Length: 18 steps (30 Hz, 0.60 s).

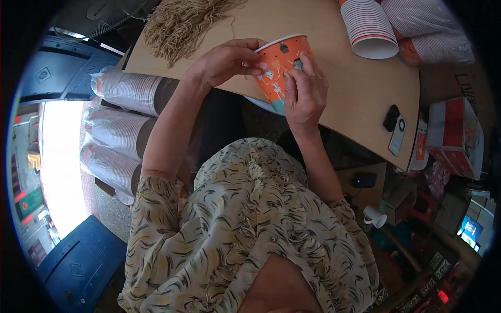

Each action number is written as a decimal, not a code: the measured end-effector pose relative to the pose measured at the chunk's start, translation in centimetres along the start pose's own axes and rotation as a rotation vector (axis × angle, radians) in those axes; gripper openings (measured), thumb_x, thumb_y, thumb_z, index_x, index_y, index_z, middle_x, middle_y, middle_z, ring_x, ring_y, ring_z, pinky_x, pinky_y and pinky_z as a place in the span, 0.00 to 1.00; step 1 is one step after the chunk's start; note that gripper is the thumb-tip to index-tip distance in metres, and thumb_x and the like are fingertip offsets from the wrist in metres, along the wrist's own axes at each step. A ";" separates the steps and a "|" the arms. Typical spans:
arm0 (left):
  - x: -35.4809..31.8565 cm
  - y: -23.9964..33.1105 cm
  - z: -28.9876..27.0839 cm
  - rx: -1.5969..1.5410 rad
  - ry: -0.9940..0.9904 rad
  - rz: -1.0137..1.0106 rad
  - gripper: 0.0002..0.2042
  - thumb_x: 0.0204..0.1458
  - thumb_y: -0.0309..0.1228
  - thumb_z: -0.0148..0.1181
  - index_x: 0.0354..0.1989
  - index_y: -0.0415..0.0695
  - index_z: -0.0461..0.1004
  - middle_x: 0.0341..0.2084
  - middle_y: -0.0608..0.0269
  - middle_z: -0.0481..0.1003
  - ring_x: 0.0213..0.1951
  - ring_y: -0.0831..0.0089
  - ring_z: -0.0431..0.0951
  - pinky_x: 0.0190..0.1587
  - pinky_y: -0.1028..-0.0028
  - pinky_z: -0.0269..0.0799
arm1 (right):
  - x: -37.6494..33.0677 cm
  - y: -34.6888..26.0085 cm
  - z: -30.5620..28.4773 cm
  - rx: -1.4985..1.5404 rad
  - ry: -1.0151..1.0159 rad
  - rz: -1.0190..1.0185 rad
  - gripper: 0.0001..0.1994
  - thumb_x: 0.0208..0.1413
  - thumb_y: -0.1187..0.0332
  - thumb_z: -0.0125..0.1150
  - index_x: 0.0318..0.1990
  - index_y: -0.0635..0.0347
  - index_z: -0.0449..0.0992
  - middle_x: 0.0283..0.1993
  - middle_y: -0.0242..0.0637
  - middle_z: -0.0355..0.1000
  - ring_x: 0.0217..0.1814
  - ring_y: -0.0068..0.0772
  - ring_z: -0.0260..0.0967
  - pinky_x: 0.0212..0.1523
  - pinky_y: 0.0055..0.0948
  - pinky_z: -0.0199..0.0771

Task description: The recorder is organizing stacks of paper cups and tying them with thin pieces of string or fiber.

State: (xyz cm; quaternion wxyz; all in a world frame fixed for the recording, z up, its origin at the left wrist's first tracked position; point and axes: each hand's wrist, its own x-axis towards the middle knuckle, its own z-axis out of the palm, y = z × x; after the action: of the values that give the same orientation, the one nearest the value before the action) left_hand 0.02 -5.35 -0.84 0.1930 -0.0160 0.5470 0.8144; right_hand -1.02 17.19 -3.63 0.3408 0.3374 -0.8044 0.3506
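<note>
Over the near edge of the table, both my hands hold one orange paper cup [272, 60] tilted, its white rim up and its teal base down. Skeletons and cupcakes are printed on its side. My left hand [229, 61] grips the cup at its left side near the rim, fingers closed. On the right side, my right hand [309, 88] is closed against the cup wall, with thumb and fingertips pressed together on the print. Whether a small piece is pinched between those fingertips I cannot make out.
A bundle of tan strings [180, 28] lies on the wooden table [360, 99] at far left. A stack of paper cups [371, 31] lies at far right beside plastic-wrapped stacks [436, 31]. More wrapped cup stacks [122, 128] are at my left. A black object [391, 118] sits near the right edge.
</note>
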 end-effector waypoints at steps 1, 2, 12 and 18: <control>-0.2 -0.1 0.0 -0.007 0.022 -0.005 0.18 0.62 0.27 0.52 0.59 0.36 0.69 0.40 0.65 0.77 0.42 0.79 0.79 0.49 0.77 0.76 | 0.0 -0.1 0.1 -0.008 -0.005 -0.007 0.09 0.53 0.71 0.69 0.39 0.59 0.76 0.57 0.45 0.73 0.59 0.50 0.72 0.60 0.49 0.68; -0.4 -0.2 -0.1 -0.015 0.044 -0.010 0.17 0.62 0.27 0.53 0.58 0.37 0.70 0.38 0.67 0.77 0.42 0.80 0.79 0.49 0.78 0.76 | -0.1 -0.3 0.2 -0.007 -0.004 -0.010 0.09 0.53 0.71 0.69 0.39 0.59 0.76 0.57 0.45 0.73 0.59 0.50 0.72 0.60 0.49 0.68; -0.7 -1.1 0.2 -0.048 0.145 0.003 0.12 0.60 0.30 0.60 0.51 0.43 0.76 0.35 0.72 0.78 0.38 0.85 0.78 0.43 0.82 0.76 | 0.1 -0.4 0.4 -0.032 -0.034 -0.036 0.09 0.54 0.70 0.69 0.41 0.58 0.76 0.57 0.44 0.73 0.60 0.48 0.71 0.60 0.51 0.68; -1.2 -0.7 1.7 -0.060 0.189 0.026 0.11 0.59 0.34 0.63 0.48 0.46 0.78 0.31 0.74 0.77 0.32 0.86 0.76 0.40 0.84 0.74 | 0.0 -0.7 0.1 -0.024 -0.048 -0.057 0.09 0.54 0.70 0.68 0.41 0.58 0.75 0.58 0.46 0.73 0.60 0.49 0.71 0.61 0.52 0.67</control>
State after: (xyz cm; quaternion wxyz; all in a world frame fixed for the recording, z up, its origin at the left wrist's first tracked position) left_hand 1.66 -3.88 -0.53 0.1293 -0.0913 0.5384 0.8277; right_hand -0.51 16.69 -3.41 0.3352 0.3645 -0.8067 0.3226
